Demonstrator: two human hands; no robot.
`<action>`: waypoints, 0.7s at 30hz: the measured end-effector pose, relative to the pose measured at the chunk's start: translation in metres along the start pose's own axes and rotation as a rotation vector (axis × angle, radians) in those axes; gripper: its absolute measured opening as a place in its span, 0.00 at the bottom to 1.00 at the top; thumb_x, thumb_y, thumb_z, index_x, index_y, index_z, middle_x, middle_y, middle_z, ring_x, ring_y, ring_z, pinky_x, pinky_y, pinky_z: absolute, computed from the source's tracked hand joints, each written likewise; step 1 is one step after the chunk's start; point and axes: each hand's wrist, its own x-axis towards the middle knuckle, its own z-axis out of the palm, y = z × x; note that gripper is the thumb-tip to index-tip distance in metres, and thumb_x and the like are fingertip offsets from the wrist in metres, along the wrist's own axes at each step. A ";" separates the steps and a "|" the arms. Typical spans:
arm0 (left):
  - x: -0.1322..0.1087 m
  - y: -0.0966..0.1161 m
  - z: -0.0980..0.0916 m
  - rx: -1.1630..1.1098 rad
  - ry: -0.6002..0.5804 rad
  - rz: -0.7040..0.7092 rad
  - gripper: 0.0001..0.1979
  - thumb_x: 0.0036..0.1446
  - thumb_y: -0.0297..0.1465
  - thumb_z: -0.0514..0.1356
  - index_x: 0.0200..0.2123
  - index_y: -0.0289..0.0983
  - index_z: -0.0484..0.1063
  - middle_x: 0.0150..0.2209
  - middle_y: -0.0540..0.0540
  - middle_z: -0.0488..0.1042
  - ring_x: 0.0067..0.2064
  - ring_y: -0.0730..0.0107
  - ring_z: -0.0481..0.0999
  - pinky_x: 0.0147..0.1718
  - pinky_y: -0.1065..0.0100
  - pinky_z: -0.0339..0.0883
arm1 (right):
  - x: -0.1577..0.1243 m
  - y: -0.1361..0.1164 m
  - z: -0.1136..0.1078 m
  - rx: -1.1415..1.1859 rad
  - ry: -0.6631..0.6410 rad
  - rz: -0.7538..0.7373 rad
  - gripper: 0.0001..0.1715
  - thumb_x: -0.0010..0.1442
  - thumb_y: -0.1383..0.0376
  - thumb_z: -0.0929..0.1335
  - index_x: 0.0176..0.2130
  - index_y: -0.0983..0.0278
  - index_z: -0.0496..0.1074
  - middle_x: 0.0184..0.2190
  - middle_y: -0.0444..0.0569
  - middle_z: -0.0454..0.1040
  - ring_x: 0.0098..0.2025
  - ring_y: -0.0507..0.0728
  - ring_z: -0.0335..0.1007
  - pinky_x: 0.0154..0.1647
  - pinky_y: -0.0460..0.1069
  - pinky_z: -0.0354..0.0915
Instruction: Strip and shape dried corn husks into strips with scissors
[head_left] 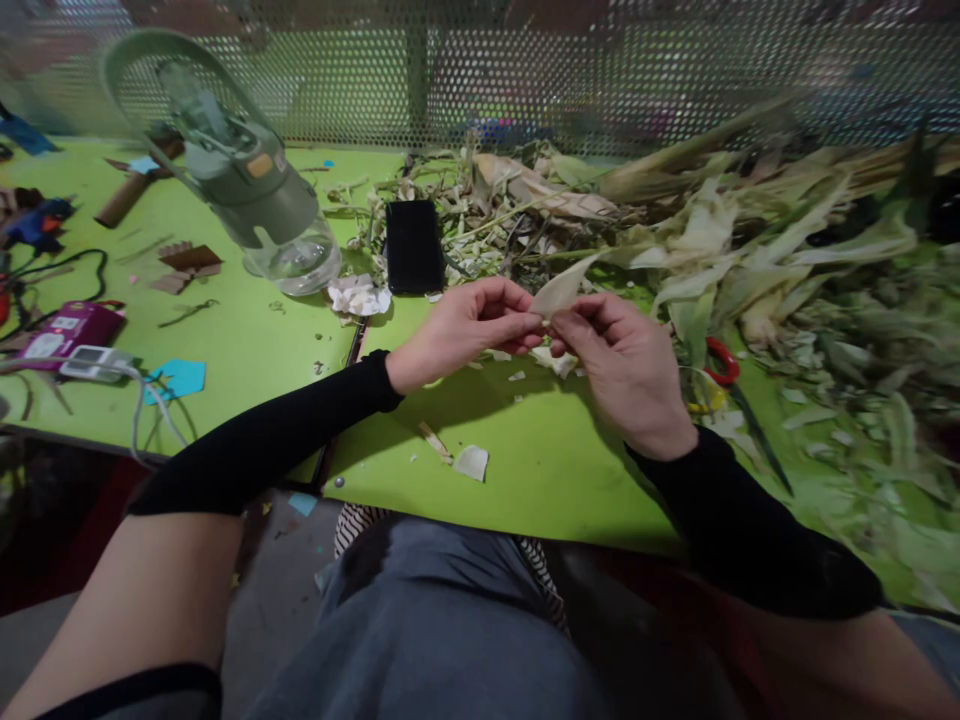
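Observation:
Both my hands meet above the green table (525,460) and pinch one pale strip of corn husk (559,290). My left hand (469,330) grips the strip's lower end with curled fingers. Just to the right of it, my right hand (622,365) pinches the same end from the other side. The husk's pointed tip rises up and to the right between them. Black sleeves cover both forearms. Small torn husk scraps (471,462) lie on the table under my hands.
A big heap of corn husks and stalks (750,250) fills the right and back. Red-handled scissors (724,365) lie by it. A black phone (413,246), a green water bottle (240,170), a crumpled tissue (358,296), a pink box (67,328), cables and paper bits sit on the left.

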 end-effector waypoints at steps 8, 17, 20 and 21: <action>-0.001 -0.006 0.002 0.146 0.001 0.147 0.21 0.59 0.45 0.71 0.36 0.36 0.69 0.34 0.49 0.78 0.35 0.77 0.77 0.37 0.70 0.72 | 0.001 0.002 0.005 0.183 -0.016 0.145 0.17 0.56 0.53 0.79 0.33 0.59 0.74 0.28 0.41 0.73 0.28 0.50 0.68 0.29 0.47 0.68; -0.003 -0.004 0.006 0.190 0.077 0.140 0.18 0.60 0.40 0.71 0.33 0.37 0.67 0.31 0.50 0.77 0.32 0.77 0.77 0.35 0.70 0.72 | 0.000 0.004 0.004 0.140 -0.048 0.092 0.17 0.59 0.51 0.78 0.34 0.59 0.73 0.30 0.41 0.73 0.29 0.51 0.69 0.32 0.48 0.69; -0.004 -0.002 0.005 0.060 0.062 0.010 0.16 0.62 0.36 0.70 0.34 0.37 0.66 0.30 0.51 0.78 0.32 0.77 0.79 0.37 0.70 0.75 | -0.001 0.000 0.001 0.044 -0.067 -0.008 0.19 0.57 0.49 0.79 0.35 0.58 0.74 0.30 0.42 0.73 0.31 0.53 0.70 0.34 0.50 0.70; -0.004 -0.001 0.005 0.025 0.061 -0.027 0.15 0.63 0.35 0.70 0.35 0.37 0.66 0.29 0.51 0.78 0.32 0.77 0.80 0.37 0.70 0.75 | -0.001 -0.001 0.000 0.015 -0.076 -0.035 0.20 0.56 0.48 0.80 0.35 0.57 0.74 0.30 0.42 0.74 0.32 0.54 0.70 0.35 0.51 0.71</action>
